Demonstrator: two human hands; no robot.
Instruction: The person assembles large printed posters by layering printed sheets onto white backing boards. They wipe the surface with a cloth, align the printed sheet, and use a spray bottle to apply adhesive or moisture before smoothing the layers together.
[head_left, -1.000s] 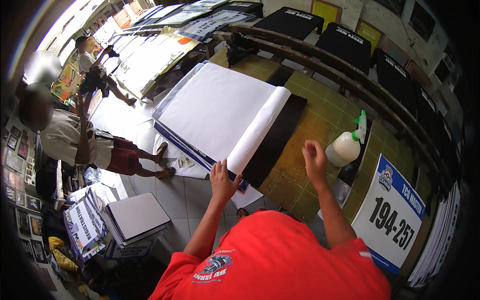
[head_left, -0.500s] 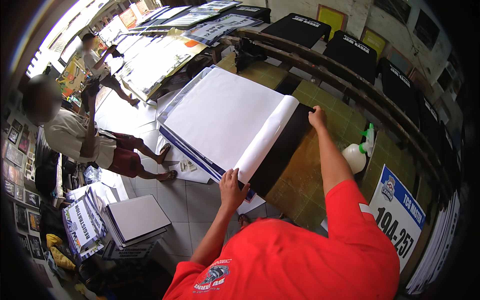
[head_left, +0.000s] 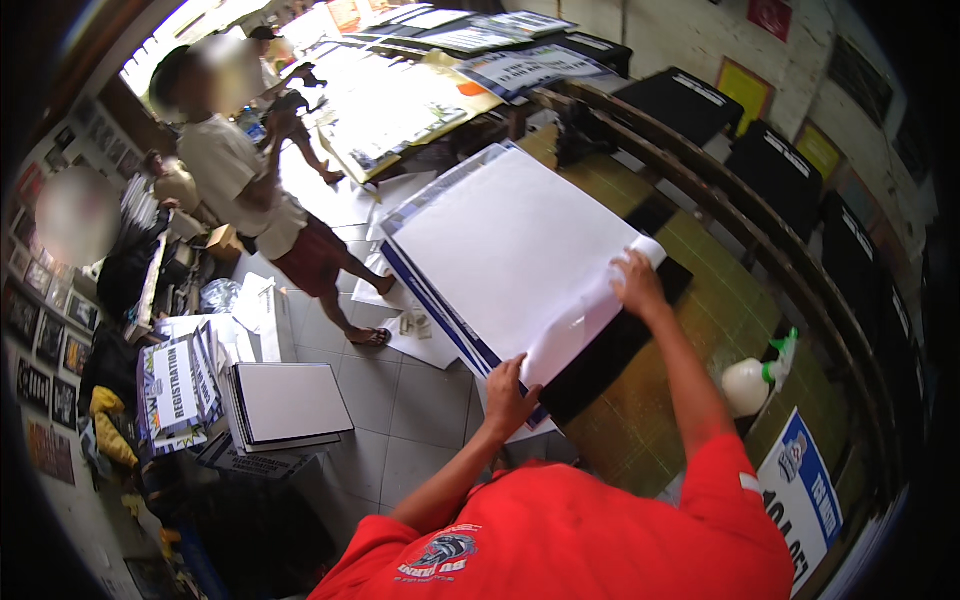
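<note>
A large white sheet (head_left: 520,230) lies over a stack of printed boards (head_left: 440,305), its near right edge curled up into a loose, creased roll (head_left: 575,330). Beneath that roll a black panel (head_left: 600,370) sticks out over the table. My right hand (head_left: 638,284) grips the far end of the roll, with its fingers curled over the top. At the near corner, my left hand (head_left: 509,398) holds the sheet's edge; part of its grip is hidden.
The worktable (head_left: 660,410) has a greenish gridded top. A white spray bottle (head_left: 748,387) with a green nozzle and a printed sign (head_left: 800,490) stand at the right. A wooden rail (head_left: 720,190) runs behind. A person (head_left: 235,175) stands left, beyond stacked boards (head_left: 290,402).
My right hand has moved from the black panel's far edge onto the rolled sheet. The roll is now creased and bent, covering more of the panel. The view has shifted left.
</note>
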